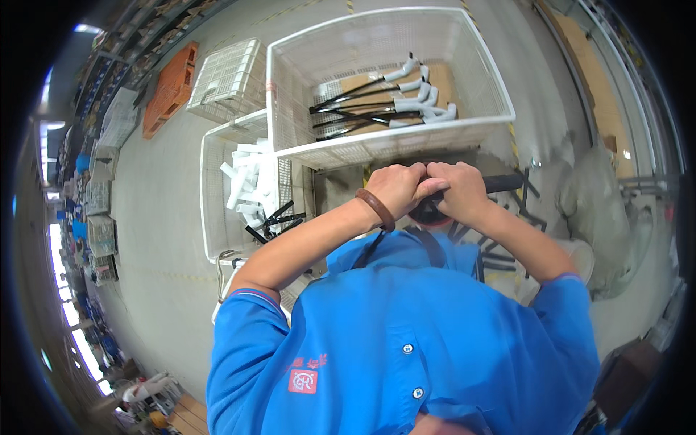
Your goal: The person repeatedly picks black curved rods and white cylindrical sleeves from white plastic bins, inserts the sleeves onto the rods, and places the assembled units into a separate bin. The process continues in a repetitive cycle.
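A: Head view, starting at the left. What lies out there?

B: Far left on the grey floor sits an orange crate, with an upturned white wire basket just beside it. Nearer the person is a low white basket holding short white tubes and a few black rods.

A: And the left hand?

B: The left hand, with a brown bracelet on the wrist, is curled shut in a fist around the near end of a black bar. It is pressed against the other hand, knuckles touching.

A: Where is that bar exactly?

B: It runs crosswise in front of the person's chest, below the front rim of the big white basket. Only its right end shows, sticking out past the hands; the rest is hidden under the fingers.

A: The right hand?

B: The right hand is also closed tight over the bar, just beside the left one. Something red shows beneath the two hands, too hidden to tell what.

A: And beyond them?

B: Inside the big basket lie several black rods with white angled ends, side by side on a brown board. More black pieces lie to the right of the blue shirt.
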Demonstrator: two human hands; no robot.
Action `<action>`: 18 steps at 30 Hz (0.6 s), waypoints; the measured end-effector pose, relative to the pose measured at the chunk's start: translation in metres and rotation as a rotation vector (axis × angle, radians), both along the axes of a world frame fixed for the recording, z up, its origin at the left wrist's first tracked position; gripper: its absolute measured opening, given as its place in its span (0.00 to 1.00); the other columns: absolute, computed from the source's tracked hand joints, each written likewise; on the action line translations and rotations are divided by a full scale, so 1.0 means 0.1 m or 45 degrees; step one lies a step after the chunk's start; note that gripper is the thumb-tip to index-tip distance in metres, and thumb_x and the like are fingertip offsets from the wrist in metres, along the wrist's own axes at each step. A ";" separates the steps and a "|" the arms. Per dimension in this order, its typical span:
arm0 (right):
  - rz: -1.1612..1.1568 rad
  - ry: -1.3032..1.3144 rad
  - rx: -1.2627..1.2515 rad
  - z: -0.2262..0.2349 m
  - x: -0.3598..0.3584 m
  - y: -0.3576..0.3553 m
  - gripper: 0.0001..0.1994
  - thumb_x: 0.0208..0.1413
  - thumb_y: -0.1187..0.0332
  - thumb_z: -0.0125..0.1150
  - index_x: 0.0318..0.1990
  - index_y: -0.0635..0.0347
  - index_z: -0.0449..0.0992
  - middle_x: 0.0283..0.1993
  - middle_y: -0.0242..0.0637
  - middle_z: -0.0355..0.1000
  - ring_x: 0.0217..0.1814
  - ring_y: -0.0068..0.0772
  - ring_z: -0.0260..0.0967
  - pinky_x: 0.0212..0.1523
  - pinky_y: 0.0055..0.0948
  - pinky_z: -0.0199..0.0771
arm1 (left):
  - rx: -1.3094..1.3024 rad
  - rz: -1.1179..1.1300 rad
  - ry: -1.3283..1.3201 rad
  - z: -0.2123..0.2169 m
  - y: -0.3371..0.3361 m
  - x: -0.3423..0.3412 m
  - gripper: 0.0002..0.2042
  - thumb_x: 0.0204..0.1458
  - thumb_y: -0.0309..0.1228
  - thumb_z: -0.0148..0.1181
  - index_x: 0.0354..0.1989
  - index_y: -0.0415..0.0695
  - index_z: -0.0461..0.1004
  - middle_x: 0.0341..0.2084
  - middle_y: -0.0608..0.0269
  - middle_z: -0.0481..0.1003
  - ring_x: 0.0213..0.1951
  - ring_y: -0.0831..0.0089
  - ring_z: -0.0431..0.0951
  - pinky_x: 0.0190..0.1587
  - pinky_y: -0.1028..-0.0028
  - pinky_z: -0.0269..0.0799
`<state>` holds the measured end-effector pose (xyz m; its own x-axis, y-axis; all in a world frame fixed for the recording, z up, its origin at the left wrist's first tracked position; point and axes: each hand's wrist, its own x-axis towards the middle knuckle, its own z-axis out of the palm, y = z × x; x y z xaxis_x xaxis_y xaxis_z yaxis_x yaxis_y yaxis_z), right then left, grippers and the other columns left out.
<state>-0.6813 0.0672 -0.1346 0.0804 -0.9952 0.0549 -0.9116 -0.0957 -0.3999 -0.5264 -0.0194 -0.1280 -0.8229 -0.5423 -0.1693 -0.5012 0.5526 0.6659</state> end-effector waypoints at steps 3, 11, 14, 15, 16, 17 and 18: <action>0.140 -0.306 -0.112 0.08 -0.19 -0.09 0.14 0.39 0.68 0.69 0.35 0.54 0.73 0.31 0.40 0.74 0.35 0.49 0.75 0.33 0.42 0.72 | -0.061 -0.115 0.296 0.15 -0.14 0.12 0.25 0.52 0.54 0.62 0.35 0.39 0.74 0.23 0.46 0.76 0.29 0.45 0.77 0.31 0.57 0.72; -0.131 -1.157 0.525 0.92 -1.03 -0.28 0.16 0.44 0.75 0.66 0.42 0.59 0.70 0.27 0.28 0.68 0.25 0.14 0.63 0.27 0.20 0.66 | 1.052 -0.041 0.300 0.57 -0.30 1.30 0.17 0.54 0.35 0.66 0.47 0.41 0.71 0.25 0.71 0.71 0.27 0.85 0.70 0.32 0.77 0.68; 0.019 -0.835 0.285 0.72 -0.81 -0.51 0.16 0.45 0.74 0.65 0.43 0.59 0.71 0.28 0.26 0.68 0.28 0.16 0.64 0.30 0.19 0.65 | 0.944 0.176 0.649 0.60 0.22 1.40 0.18 0.55 0.36 0.66 0.49 0.41 0.70 0.31 0.73 0.72 0.34 0.86 0.68 0.36 0.79 0.66; 0.122 -0.678 0.168 0.63 -0.72 -0.54 0.16 0.47 0.73 0.64 0.45 0.61 0.71 0.29 0.30 0.69 0.30 0.20 0.64 0.33 0.20 0.65 | 1.142 0.355 0.512 0.62 0.37 1.52 0.16 0.56 0.36 0.64 0.48 0.41 0.70 0.28 0.74 0.71 0.30 0.86 0.68 0.31 0.80 0.66; 0.154 -0.602 0.075 0.50 -0.59 -0.57 0.16 0.48 0.73 0.64 0.46 0.62 0.71 0.30 0.32 0.68 0.31 0.22 0.64 0.34 0.22 0.65 | 1.268 0.531 0.558 0.62 0.52 1.60 0.13 0.57 0.34 0.63 0.45 0.42 0.70 0.28 0.73 0.71 0.29 0.87 0.68 0.30 0.81 0.66; 0.170 -0.608 -0.024 0.38 -0.42 -0.63 0.17 0.49 0.72 0.64 0.47 0.63 0.71 0.30 0.35 0.68 0.31 0.24 0.64 0.35 0.23 0.65 | 1.373 0.723 0.572 0.60 0.63 1.66 0.10 0.58 0.32 0.62 0.43 0.42 0.71 0.28 0.73 0.70 0.29 0.89 0.67 0.29 0.83 0.66; 0.196 -0.590 0.009 0.32 -0.31 -0.71 0.17 0.51 0.71 0.64 0.47 0.64 0.70 0.31 0.39 0.68 0.31 0.27 0.64 0.36 0.26 0.67 | 1.511 0.864 0.380 0.55 0.72 1.69 0.09 0.59 0.32 0.61 0.41 0.42 0.71 0.26 0.74 0.70 0.29 0.88 0.67 0.30 0.82 0.66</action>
